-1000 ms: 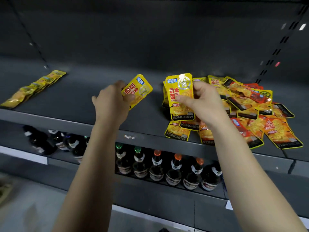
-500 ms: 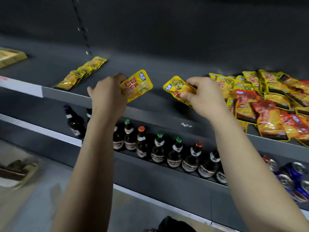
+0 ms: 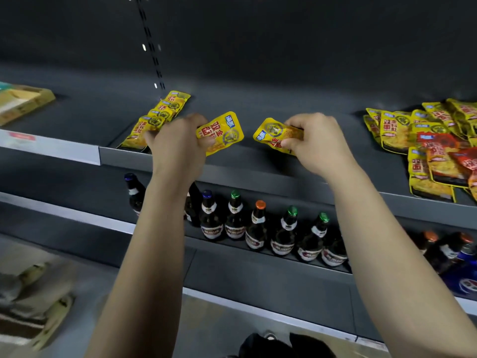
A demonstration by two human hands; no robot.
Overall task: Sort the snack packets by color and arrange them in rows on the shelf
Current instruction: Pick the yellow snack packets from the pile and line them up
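My left hand (image 3: 175,148) grips a yellow snack packet (image 3: 222,131), held above the dark grey shelf (image 3: 258,161). My right hand (image 3: 315,143) grips a second yellow packet (image 3: 273,133) a little to the right of the first, the two packets apart. Just left of my left hand a row of yellow packets (image 3: 162,115) lies front to back on the shelf, its near end partly hidden by that hand. At the right end of the shelf sits a loose pile of yellow and red packets (image 3: 433,146).
A flat cardboard box (image 3: 23,102) lies on the neighbouring shelf section at far left. Beer bottles (image 3: 258,228) stand in a row on the shelf below, with blue cans (image 3: 464,275) at the right. A perforated upright (image 3: 152,45) runs up the back wall.
Both hands, each with its yellow packet, have travelled left from the pile toward the row of yellow packets. The view has swung left, so the pile now sits at the right edge.
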